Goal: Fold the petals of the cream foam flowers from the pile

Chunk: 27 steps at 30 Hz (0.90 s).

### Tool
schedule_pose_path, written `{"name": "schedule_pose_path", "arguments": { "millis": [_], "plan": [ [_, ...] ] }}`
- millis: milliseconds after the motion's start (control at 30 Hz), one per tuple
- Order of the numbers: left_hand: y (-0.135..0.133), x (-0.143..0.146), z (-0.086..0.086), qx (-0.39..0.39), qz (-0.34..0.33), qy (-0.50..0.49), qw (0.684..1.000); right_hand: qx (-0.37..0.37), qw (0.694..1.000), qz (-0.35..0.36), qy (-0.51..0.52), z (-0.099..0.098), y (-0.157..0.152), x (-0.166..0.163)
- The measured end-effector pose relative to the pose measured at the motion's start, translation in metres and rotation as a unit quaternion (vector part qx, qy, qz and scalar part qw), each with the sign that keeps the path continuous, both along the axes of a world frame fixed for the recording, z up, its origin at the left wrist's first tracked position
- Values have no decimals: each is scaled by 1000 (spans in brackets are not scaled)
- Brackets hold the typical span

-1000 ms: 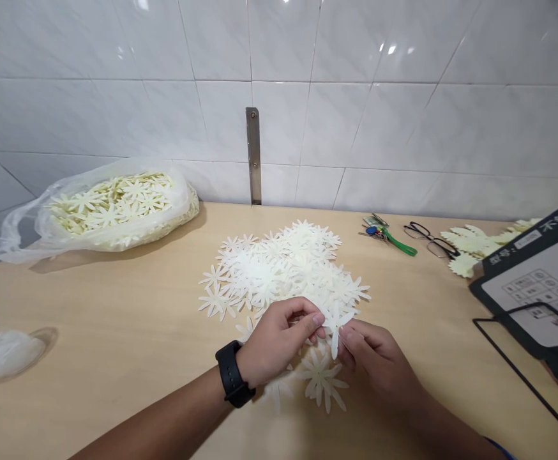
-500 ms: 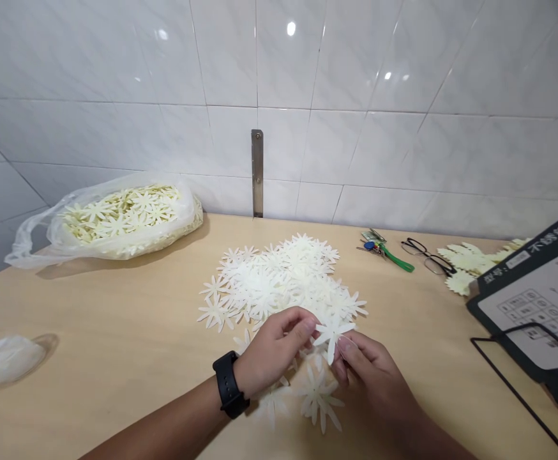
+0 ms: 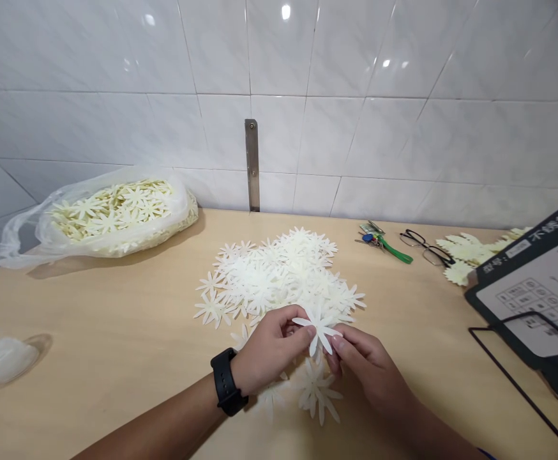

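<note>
A pale white flower cutout (image 3: 318,328) with long narrow petals is held up between my two hands. My left hand (image 3: 274,342), with a black watch (image 3: 228,382) at the wrist, pinches it with the thumb on its centre. My right hand (image 3: 368,364) grips a petal on its right side between thumb and fingers. Just beyond the hands spreads a heap of similar flower cutouts (image 3: 279,271). Below them, nearer to me, more cutouts (image 3: 318,391) lie on the table, partly covered by my left hand.
At the back left lies a clear plastic bag (image 3: 183,214) full of flower cutouts. A crumpled plastic bundle (image 3: 4,361) sits at the left. Keys with a green strap (image 3: 394,249), eyeglasses (image 3: 427,248), yellowish pieces (image 3: 465,250) and a dark printed box (image 3: 537,287) occupy the right.
The held flower has shifted slightly left, and my left thumb now lies over its centre instead of at a petal's edge. My right hand has moved slightly left too. The camera view has shifted a little.
</note>
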<state>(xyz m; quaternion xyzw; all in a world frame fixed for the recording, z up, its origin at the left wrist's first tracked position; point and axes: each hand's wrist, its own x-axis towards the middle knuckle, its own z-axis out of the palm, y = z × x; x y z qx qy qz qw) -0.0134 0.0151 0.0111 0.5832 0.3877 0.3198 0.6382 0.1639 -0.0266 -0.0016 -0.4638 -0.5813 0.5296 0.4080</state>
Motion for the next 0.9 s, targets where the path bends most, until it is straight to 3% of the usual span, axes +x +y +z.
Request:
{"name": "schedule_pose_path", "arguments": {
  "millis": [267,600,733,900],
  "plan": [
    [0,-2,4,-2,-10,-1,1000,27,999,26,19,-3,-2,4],
    [-2,-2,3,-17,-56,0,998,31,1000,3,0,0,-1,3],
    [-2,-1,2,-6,-72,-18,997,0,1000,-25,-16,2,0,3],
    [-3,0,0,33,-79,15,996,16,999,-16,-29,3,1,2]
  ]
}}
